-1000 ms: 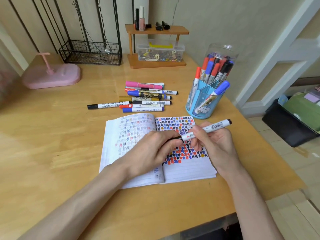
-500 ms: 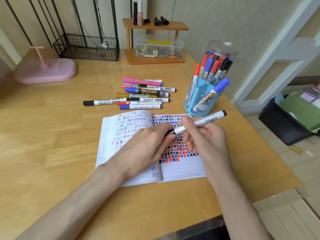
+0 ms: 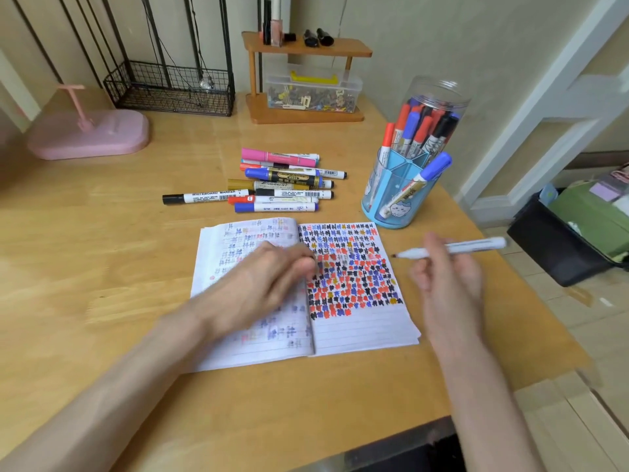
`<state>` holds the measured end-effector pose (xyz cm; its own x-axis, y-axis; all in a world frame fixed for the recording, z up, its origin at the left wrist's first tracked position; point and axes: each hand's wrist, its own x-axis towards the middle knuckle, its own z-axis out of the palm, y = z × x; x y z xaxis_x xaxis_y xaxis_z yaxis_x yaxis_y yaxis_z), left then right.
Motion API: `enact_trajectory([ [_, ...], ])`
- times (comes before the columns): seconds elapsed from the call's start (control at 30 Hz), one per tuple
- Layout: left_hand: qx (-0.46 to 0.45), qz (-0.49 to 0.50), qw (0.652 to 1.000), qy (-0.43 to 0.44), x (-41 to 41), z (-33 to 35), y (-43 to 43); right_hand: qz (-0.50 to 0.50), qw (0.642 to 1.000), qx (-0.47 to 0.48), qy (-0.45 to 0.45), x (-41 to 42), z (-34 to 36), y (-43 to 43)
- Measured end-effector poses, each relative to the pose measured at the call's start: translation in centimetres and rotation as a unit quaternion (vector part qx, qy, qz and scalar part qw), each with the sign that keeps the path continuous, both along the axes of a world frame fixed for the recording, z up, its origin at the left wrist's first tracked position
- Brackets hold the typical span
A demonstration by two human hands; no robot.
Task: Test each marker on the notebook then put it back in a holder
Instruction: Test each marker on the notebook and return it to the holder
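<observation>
Wooden desk (image 3: 102, 233) against a pale wall, with wire basket (image 3: 170, 90) and small shelf (image 3: 306, 49) at the back. The right hand (image 3: 446, 277) grips an uncapped marker (image 3: 452, 248), its tip just beside the open notebook (image 3: 360, 332). The left hand (image 3: 258, 284), apart and blurred, lies over the left page; its grasp cannot be told. Test stroke pending: the tip must next reach a bare line, and the marker later goes into the blue holder (image 3: 394, 195).

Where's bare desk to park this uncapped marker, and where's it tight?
Widest: bare desk left of the notebook, toward the pink stand. Also the strip between notebook and near edge, and the patch under the right hand, right of the notebook. Crowded: loose markers and blue holder behind it.
</observation>
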<state>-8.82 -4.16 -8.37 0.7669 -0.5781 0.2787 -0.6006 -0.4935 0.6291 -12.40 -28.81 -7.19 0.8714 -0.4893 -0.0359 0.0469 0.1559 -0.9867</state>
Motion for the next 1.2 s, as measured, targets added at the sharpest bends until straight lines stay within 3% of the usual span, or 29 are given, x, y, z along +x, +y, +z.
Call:
enact_trajectory([
  [0.07,-0.019,0.026,0.999,0.000,0.8,0.0,0.8,-0.003,1.000,-0.019,-0.005,-0.1,0.7,-2.0],
  [0.23,0.027,0.023,0.999,-0.027,-0.5,0.0,-1.3,0.137,0.987,-0.078,-0.004,-2.1,1.4,0.9],
  [0.4,0.032,0.048,0.998,-0.039,-0.7,-0.2,-1.5,0.173,0.976,-0.125,0.031,-2.7,0.1,2.0],
  [0.6,0.062,0.046,0.996,-0.052,-0.6,-0.5,-1.5,0.123,0.976,-0.177,0.029,-2.9,-1.7,1.0],
  [1.03,0.055,0.054,0.995,-0.062,-0.7,-0.7,-1.7,0.124,0.958,-0.258,0.018,-3.1,-2.3,1.5],
  [1.2,0.053,0.054,0.995,-0.071,-0.7,-0.7,-1.7,0.117,0.965,-0.237,-0.001,-3.0,-2.3,1.3],
])
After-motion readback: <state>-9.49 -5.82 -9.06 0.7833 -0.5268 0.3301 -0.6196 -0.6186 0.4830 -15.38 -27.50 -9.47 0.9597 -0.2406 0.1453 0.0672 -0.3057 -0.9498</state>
